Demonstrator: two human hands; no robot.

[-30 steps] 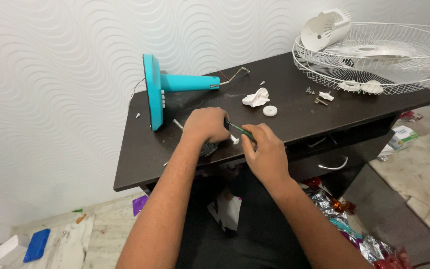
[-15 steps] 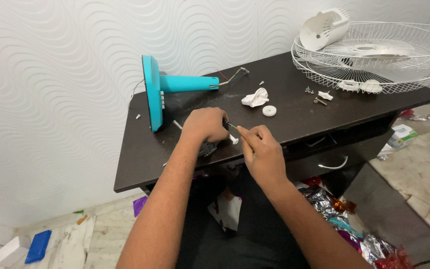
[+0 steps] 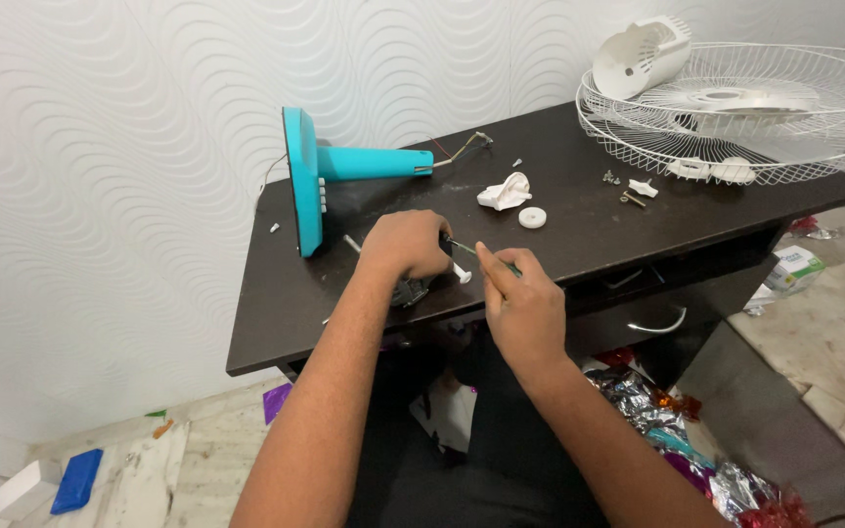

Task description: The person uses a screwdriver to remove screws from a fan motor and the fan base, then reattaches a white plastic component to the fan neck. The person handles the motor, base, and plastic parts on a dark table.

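My left hand [image 3: 405, 244] is closed over a dark metal part [image 3: 411, 290] near the front edge of the dark brown table [image 3: 579, 244]; most of that part is hidden under the fingers. My right hand [image 3: 520, 298] grips a thin screwdriver [image 3: 464, 246] whose tip points into the part under my left hand. A small white plastic piece [image 3: 463, 277] lies between the two hands. A teal fan base with its stem [image 3: 330, 174] lies on its side just behind my left hand.
A white wire fan guard [image 3: 745, 108] with a white motor cover [image 3: 638, 57] rests on the table's right end. A crumpled white piece [image 3: 504, 192], a white round cap [image 3: 532, 217] and small screws [image 3: 628, 191] lie mid-table. Foil wrappers [image 3: 696, 460] litter the floor.
My right hand has shifted slightly up and left, bringing the screwdriver closer to the part under my left hand. The left hand stays in place.
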